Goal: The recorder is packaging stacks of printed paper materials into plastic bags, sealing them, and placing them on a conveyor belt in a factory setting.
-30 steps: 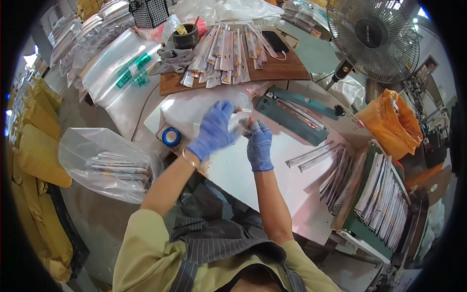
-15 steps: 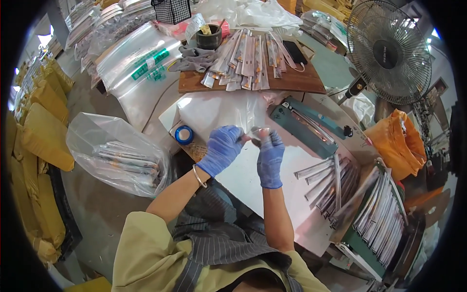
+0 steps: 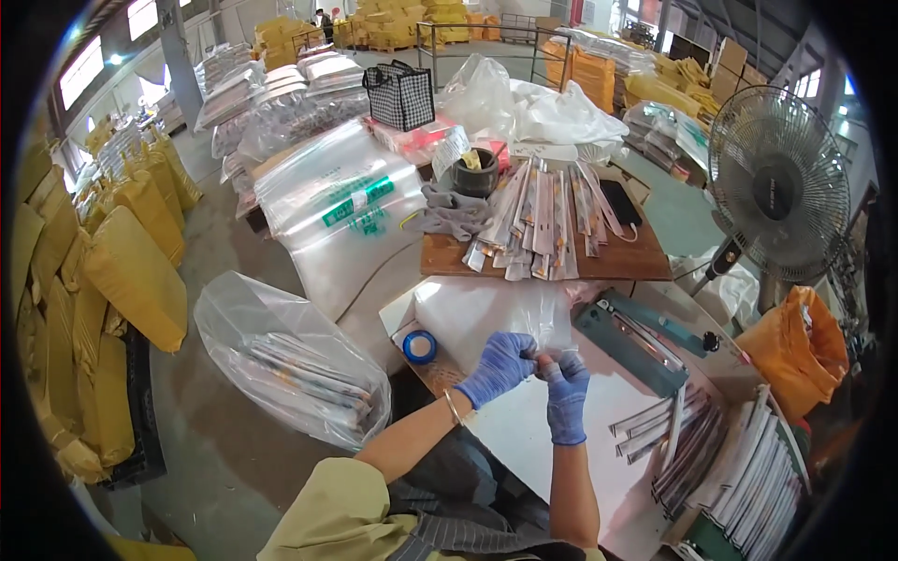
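Both my hands wear blue-purple gloves with bare fingertips and meet over the white tabletop (image 3: 524,439). My left hand (image 3: 503,370) is closed, pinching the near edge of a clear plastic bag (image 3: 543,316). Against it, my right hand (image 3: 567,396) pinches the same edge, fingertips touching those of the left. The bag lies away from me on the table; exactly where its mouth runs is too small to tell. Just right of the bag is a grey-green bar sealer (image 3: 631,341). A blue tape roll (image 3: 419,347) sits left of my left hand.
Long slim printed packets (image 3: 524,224) lie on a brown board (image 3: 449,254) at the back. More packets fill a bin (image 3: 753,477) at the right. A clear sack (image 3: 290,355) stands left, a fan (image 3: 776,192) and an orange sack (image 3: 795,351) right. Yellow bundles (image 3: 136,280) line the far left.
The view has tilted upward, so the scene sits lower and farther right, with more of the hall showing. My hands have drawn closer together at the bag's edge.
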The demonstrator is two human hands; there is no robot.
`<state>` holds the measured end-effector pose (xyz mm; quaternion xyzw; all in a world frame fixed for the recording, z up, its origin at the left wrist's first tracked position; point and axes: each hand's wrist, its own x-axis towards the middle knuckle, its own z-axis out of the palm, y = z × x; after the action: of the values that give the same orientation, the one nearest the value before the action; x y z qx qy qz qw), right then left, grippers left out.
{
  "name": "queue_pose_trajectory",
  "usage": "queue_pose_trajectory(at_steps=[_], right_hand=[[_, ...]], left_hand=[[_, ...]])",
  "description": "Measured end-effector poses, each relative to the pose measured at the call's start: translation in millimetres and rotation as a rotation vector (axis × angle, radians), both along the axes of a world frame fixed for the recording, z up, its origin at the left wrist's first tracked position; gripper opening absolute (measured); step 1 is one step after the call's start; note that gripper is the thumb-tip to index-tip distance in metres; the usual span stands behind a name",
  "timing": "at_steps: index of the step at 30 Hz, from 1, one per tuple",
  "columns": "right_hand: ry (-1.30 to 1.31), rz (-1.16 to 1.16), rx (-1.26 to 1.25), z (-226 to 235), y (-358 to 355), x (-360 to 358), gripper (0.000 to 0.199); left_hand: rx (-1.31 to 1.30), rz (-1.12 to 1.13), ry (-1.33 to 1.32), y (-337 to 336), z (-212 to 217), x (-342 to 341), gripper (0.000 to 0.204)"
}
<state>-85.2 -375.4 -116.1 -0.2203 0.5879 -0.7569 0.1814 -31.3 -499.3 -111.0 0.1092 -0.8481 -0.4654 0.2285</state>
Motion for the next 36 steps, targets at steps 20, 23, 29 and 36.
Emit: queue_pose_trajectory(at_steps=[20, 23, 29, 36], right_hand=[[-0.013, -0.101, -0.016, -6, -3, -17, 0.015], [-0.136, -0.189, -0.056, -3, -6, -12, 0.016], [0.125, -0.433, 0.238, -15, 20, -21, 0.017], [0.346, -0.305, 0.327, -12, 14, 25, 0.025]], left_hand=[[0.053, -0.169, -0.032, -17, 8, 6, 0.018], [0.173, -0.144, -0.019, -15, 7, 7, 0.014], [-0.016, 0.232, -0.068, -24, 24, 10, 0.005], [-0.845, 0.170, 0.047, 14, -7, -2, 0.042]])
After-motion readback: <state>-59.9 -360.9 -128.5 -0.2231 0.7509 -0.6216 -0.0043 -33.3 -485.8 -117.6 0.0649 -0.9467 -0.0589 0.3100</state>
